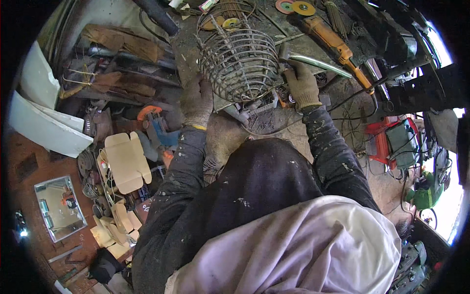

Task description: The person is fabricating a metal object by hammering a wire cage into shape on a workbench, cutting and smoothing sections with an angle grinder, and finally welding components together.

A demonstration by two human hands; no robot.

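A round basket of bent metal rod [240, 66] lies in front of me, its rings narrowing toward me and longer bars jutting from its far side. My left hand [197, 103], in a dirty knit glove, is closed against the basket's left side. Across from it, my gloved right hand [303, 88] has its fingers curled close to the basket's right edge; what they grip is hidden. Just beyond those fingers lies a hammer [320, 64] with a shiny metal handle.
An orange angle grinder [328, 41] and grinding discs [303, 8] lie beyond on the right. Bundled rods [335, 19] are nearby. Cardboard [128, 161], a blue tool [164, 130] and a mirror [60, 208] are at left. A red-and-grey machine [399, 142] stands at right among cables.
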